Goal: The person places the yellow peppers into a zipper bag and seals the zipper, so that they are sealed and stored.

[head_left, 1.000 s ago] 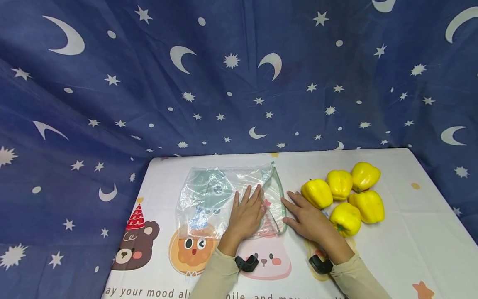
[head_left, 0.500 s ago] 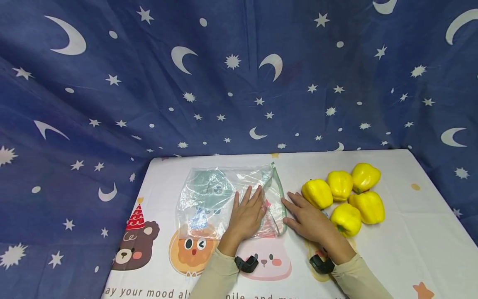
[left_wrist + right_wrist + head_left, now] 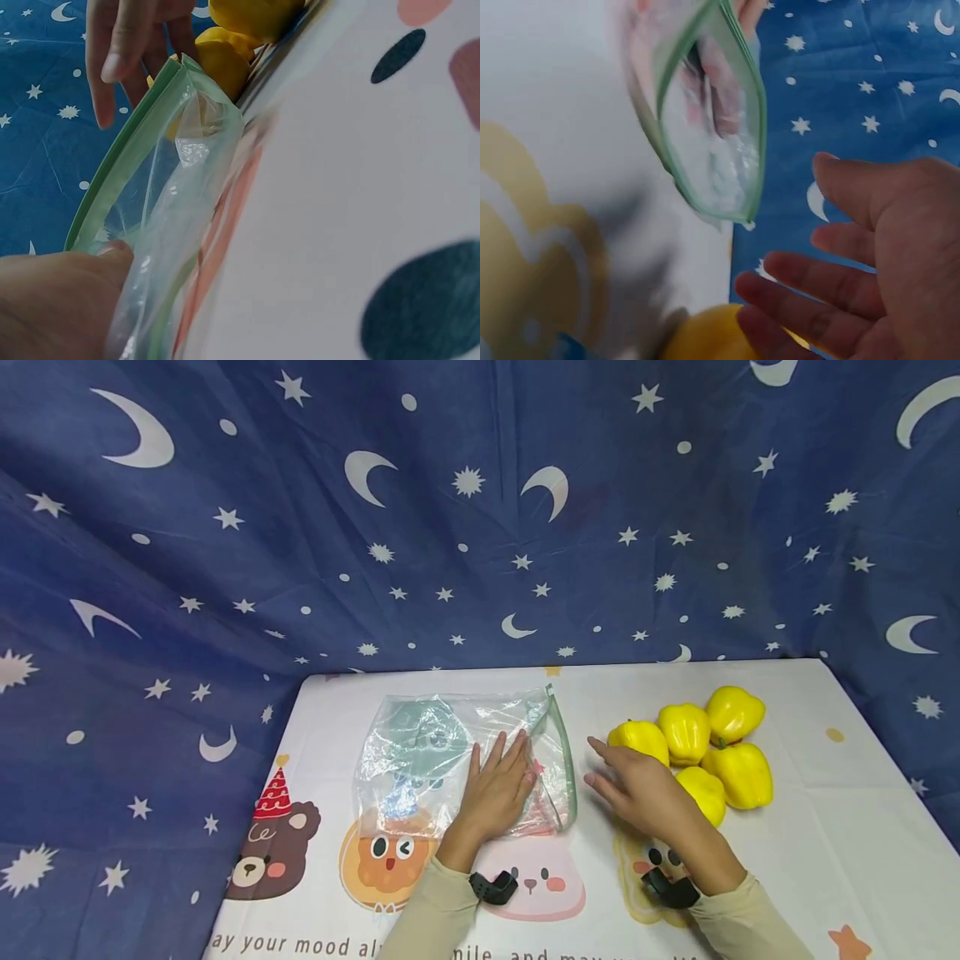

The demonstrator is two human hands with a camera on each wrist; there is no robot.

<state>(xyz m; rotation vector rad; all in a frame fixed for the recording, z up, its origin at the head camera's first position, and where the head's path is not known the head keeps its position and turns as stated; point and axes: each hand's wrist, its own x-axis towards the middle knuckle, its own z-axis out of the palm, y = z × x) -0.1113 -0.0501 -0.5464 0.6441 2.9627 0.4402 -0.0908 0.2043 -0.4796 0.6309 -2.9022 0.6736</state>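
Note:
A clear plastic zip bag [image 3: 411,752] with a green zip edge lies flat on the table, its mouth facing right. My left hand [image 3: 495,787] rests on the bag near that mouth, fingers spread and straight. Seen from the right wrist, the green edges of the bag [image 3: 761,142] part into a gap. My right hand [image 3: 647,793] is raised between the bag and several yellow bell peppers [image 3: 738,775], holding nothing, fingers extended. It partly covers the two nearest peppers in the head view. In the right wrist view, one pepper [image 3: 709,337] shows just below the fingers.
A white cartoon-printed cloth [image 3: 840,827] covers the table. Behind it and at the sides hangs a dark blue curtain [image 3: 450,518] with moons and stars. A black strap mount sits on each wrist, beside beige sleeves [image 3: 435,910].
My right hand has let go of the bag's green edge and shifted right, toward the peppers. The bag's mouth edge bows out slightly more. My left hand stays in place.

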